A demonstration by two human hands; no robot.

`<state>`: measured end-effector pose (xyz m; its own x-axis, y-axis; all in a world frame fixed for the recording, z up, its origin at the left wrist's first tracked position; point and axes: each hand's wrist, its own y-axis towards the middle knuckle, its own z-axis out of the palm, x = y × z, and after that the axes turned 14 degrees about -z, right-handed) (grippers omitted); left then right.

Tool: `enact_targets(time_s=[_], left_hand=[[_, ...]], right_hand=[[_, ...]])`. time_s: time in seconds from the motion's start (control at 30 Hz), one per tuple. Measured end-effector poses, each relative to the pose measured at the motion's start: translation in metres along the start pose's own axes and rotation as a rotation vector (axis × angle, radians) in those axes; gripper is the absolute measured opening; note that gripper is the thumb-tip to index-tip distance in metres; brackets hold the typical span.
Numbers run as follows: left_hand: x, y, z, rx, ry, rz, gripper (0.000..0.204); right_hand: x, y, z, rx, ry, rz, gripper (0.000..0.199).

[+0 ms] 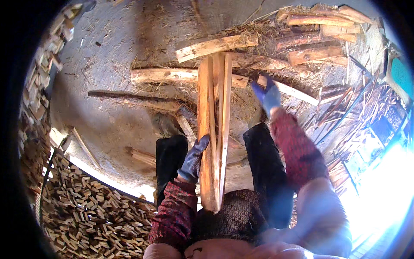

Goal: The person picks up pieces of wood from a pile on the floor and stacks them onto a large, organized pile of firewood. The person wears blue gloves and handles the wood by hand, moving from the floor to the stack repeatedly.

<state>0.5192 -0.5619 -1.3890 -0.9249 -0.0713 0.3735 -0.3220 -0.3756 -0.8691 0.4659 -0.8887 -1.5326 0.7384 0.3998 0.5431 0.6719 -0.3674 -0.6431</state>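
Long pieces of split wood [205, 108] stand side by side in front of me, their near ends close to my lap. My left hand [194, 159], in a grey-blue work glove, is closed on the left edge of these pieces near their lower part. My right hand [266, 93], in a blue glove, reaches forward to the right of them, somewhat blurred, its fingers apart. Close beside its fingertips is the end of a pale wooden stick [297, 93] on the ground. The far ends of the upright pieces lie near a short split log [217, 46].
More split logs [317, 54] lie at the far right among straw and bark. A dark bark-covered branch [133, 99] is on the dusty ground to the left. A large heap of small cut wood blocks [95, 211] fills the lower left. Thin sticks [366, 116] lie scattered at right.
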Motion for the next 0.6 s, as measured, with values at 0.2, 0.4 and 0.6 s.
enact_targets(time_s=[0.2, 0.4, 0.6], left_hand=[[0.009, 0.023, -0.023, 0.119, -0.203, -0.095, 0.058], [0.002, 0.028, -0.029, 0.133, -0.06, -0.052, 0.066], [0.024, 0.059, -0.022, 0.108, -0.049, -0.113, 0.078]], right_hand=[[-0.129, 0.13, -0.036, -0.198, -1.177, -0.403, 0.068], [-0.068, 0.102, -0.084, 0.319, -1.018, -0.363, 0.092], [-0.095, -0.04, -0.123, 0.451, 0.662, 0.079, 0.068]])
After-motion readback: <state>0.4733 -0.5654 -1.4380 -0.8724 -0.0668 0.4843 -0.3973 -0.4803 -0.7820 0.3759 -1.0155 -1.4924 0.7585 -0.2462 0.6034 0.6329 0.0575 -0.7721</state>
